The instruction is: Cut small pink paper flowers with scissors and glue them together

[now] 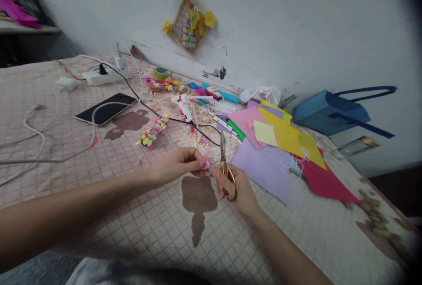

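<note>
Between the fingertips of my left hand point(189, 160) is a small pink paper piece point(206, 162). Gold-handled scissors point(223, 159) are in my right hand point(239, 188), their blades together and pointing up, away from me. My two hands are close together, low over the checked tablecloth point(138, 223). Beyond my left hand lies a strand of yellow, pink and purple paper flowers point(154, 131). Small paper scraps point(201, 140) are scattered just past my hands. What the right fingertips touch beside the scissors is too small to make out.
Coloured paper sheets point(263, 166) spread to the right, with a green marker point(236, 129) beside them. A white glue gun point(183, 104) and its black cable lie behind the scraps. At left are a dark tablet point(105, 108), cables and a power strip point(107, 76). A blue bag point(329, 111) stands far right.
</note>
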### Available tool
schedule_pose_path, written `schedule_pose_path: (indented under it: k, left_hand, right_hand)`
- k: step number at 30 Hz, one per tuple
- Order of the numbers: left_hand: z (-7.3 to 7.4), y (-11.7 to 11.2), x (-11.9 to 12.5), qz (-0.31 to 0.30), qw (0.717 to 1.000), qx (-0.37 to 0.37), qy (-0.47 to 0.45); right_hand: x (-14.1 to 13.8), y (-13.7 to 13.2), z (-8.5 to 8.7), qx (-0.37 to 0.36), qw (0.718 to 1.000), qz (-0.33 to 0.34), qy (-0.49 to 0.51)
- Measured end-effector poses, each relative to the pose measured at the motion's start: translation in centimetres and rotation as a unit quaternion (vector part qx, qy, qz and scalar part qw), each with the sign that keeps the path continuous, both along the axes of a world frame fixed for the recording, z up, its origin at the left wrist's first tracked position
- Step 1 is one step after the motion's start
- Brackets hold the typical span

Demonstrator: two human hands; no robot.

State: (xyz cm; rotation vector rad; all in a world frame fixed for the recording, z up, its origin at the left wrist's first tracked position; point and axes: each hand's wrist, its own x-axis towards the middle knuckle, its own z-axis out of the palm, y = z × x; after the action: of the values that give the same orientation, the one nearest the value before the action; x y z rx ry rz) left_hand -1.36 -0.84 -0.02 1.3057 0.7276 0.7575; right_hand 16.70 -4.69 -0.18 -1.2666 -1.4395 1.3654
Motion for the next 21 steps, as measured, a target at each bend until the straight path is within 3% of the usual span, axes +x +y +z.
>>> schedule_pose_path:
  k: [10, 21]
  left_hand:
    - [-0.75, -0.27, -0.03, -0.079, 0.995, 0.006, 0.053]
    - [-0.77, -0.33, 0.08, -0.084, 0.995, 0.007, 0.058]
  right_hand:
    - [-0.10, 0.03, 0.02, 0.005, 1.000, 0.021, -0.011]
    - [0.15, 0.09, -0.28, -0.003, 0.999, 0.045, -0.023]
